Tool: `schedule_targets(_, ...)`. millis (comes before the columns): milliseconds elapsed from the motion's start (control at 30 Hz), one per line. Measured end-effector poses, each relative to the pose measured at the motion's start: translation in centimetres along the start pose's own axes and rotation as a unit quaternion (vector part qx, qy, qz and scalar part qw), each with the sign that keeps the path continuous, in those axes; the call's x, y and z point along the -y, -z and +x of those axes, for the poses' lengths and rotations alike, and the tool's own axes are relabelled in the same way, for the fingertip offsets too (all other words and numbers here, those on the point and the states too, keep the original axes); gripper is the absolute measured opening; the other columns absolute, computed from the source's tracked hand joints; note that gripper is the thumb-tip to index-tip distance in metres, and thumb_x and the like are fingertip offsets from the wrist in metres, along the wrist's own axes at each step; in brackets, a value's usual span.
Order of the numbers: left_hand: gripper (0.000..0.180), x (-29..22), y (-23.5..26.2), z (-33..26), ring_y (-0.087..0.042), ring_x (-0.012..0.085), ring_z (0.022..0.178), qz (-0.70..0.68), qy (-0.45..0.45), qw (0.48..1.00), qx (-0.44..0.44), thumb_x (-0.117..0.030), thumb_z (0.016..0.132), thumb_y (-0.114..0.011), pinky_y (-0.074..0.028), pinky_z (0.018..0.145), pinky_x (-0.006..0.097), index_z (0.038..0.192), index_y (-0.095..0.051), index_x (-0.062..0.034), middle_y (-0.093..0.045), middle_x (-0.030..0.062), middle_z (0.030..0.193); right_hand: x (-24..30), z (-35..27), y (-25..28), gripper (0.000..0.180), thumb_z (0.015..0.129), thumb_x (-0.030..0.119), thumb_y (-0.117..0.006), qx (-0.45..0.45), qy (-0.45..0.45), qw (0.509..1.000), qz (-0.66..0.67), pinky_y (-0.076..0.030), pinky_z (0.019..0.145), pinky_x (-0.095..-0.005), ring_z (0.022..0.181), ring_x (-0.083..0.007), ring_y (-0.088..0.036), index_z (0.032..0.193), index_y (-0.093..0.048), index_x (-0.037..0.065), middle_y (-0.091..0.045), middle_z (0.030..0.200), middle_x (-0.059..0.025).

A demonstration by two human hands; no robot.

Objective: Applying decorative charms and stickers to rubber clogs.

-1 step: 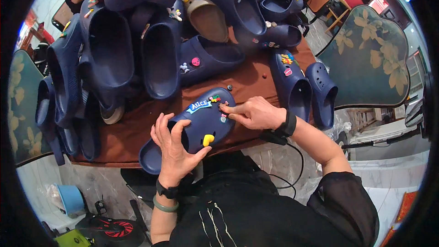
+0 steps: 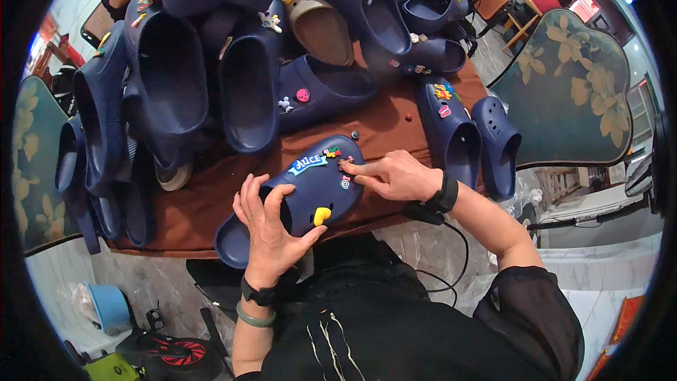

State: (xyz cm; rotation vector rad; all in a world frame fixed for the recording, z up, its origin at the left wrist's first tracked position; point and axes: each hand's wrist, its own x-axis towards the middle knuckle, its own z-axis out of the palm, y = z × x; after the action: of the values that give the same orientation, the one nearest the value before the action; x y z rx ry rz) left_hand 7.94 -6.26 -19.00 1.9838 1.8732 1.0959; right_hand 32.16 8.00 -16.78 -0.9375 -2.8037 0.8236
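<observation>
A navy foam clog lies in front of me at the table's near edge, its toe pointing away to the right. My left hand grips its near side, fingers at the foot opening and thumb low by a yellow heart charm. On the toe, my right hand presses its index fingertip against a small charm partly hidden by the finger. The other right fingers are curled under. Close by sit a blue lettered charm, a multicoloured charm and a round swirl charm.
Several navy clogs are heaped at the far left, with a beige clog among them. Two more clogs stand at the right. Small loose pieces lie on the brown tablecloth. Flowered chair backs flank the table.
</observation>
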Motion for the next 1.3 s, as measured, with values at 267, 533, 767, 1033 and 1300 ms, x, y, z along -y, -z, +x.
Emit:
schedule_targets(267, 0.089, 0.1, -0.2, 0.2, -0.03, 0.0393, 0.137, -0.007, 0.002, 1.0, -0.003, -0.031, 0.054, -0.092, -0.019, 0.112, 0.057, 0.129, -0.045, -0.0188, -0.037, 0.0178, 0.138, -0.3, -0.1, 0.7, 0.041, 0.099, 0.031, -0.052, 0.046, -0.016, 0.998, -0.03, -0.052, 0.067, -0.0494, 0.067, -0.0402, -0.065, 0.14, -0.056, 0.027, -0.067, 0.08, -0.021)
schedule_targets(533, 0.091, 0.2, -0.4, 0.1, -0.031, 0.0383, 0.135, 0.0, 0.004, 1.0, -0.008, -0.031, 0.052, -0.093, -0.02, 0.111, 0.056, 0.128, -0.045, -0.0186, -0.038, 0.0172, 0.136, 0.5, -0.6, -1.4, 0.041, 0.1, 0.031, -0.051, -0.042, -0.028, 0.998, 0.028, -0.052, 0.068, -0.0492, 0.067, -0.0399, -0.065, 0.14, -0.055, 0.023, -0.066, 0.077, -0.0228)
schedule_targets(767, 0.095, 0.4, -0.6, -0.2, -0.025, 0.0407, 0.14, -0.027, 0.014, 0.999, -0.01, -0.028, 0.052, -0.091, -0.016, 0.113, 0.06, 0.132, -0.041, -0.0192, -0.034, 0.0182, 0.141, 1.9, -0.8, -4.1, 0.037, 0.083, 0.008, -0.073, -0.3, 0.046, 0.952, -0.03, -0.053, 0.065, -0.0387, 0.075, -0.0281, -0.066, 0.119, -0.067, 0.01, -0.064, 0.085, -0.0137)
schedule_targets(1033, 0.101, 0.8, -0.4, -0.5, -0.017, 0.0427, 0.146, -0.027, 0.01, 0.999, 0.016, -0.023, 0.051, -0.09, -0.011, 0.115, 0.061, 0.138, -0.039, -0.0196, -0.028, 0.0192, 0.149, 5.4, -1.0, -7.8, 0.037, 0.079, 0.004, -0.08, -0.281, 0.053, 0.947, 0.145, -0.055, 0.078, -0.032, 0.09, -0.0226, -0.065, 0.113, -0.067, 0.004, -0.059, 0.108, -0.012)
schedule_targets(1300, 0.099, 0.9, -0.2, -0.4, -0.025, 0.0414, 0.142, 0.004, -0.007, 1.0, -0.001, -0.034, 0.054, -0.09, -0.015, 0.114, 0.059, 0.138, -0.04, -0.0181, -0.033, 0.0184, 0.146, 5.5, -2.0, -10.0, 0.033, 0.082, 0.0, -0.071, -0.306, 0.055, 0.937, 0.16, -0.052, 0.082, -0.0397, 0.096, -0.033, -0.06, 0.113, -0.061, 0.004, -0.059, 0.103, -0.0137)
